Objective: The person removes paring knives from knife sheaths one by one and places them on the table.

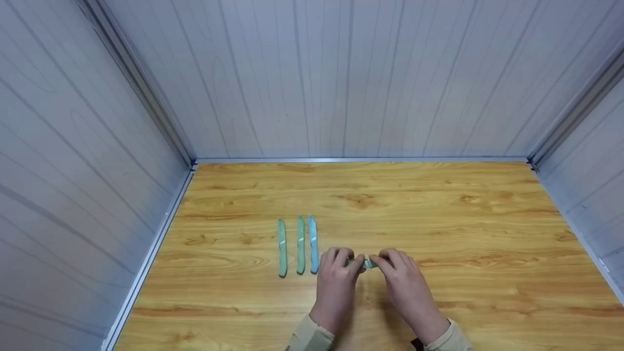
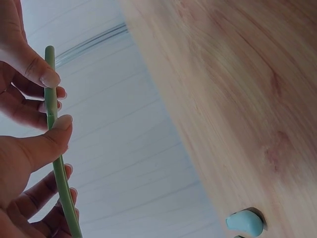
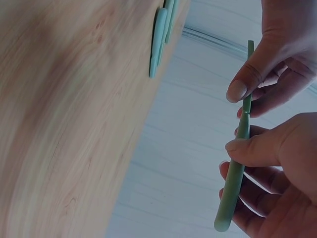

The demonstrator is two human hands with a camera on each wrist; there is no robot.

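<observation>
A slim green knife with a covered blade (image 1: pixel 368 263) is held between both hands. My left hand (image 1: pixel 335 278) pinches the blade-cover half, thumb on one side and fingers on the other. The right hand (image 1: pixel 405 282) grips the thicker handle (image 3: pixel 231 196), its rounded end showing beyond the fingers. The two hands nearly meet at the middle of the knife, where a seam (image 3: pixel 246 113) shows in the right wrist view. Left of my left hand lie a blue knife (image 1: pixel 313 246) and two green knives, one in the middle (image 1: pixel 301 246) and one farther left (image 1: pixel 282 249).
The three knives lie roughly parallel on a wood-grain table (image 1: pixel 468 219), blade ends away from me. Pale panelled walls (image 1: pixel 321 78) enclose the table at the back and both sides. A metal strip (image 1: pixel 360 160) runs along the rear edge.
</observation>
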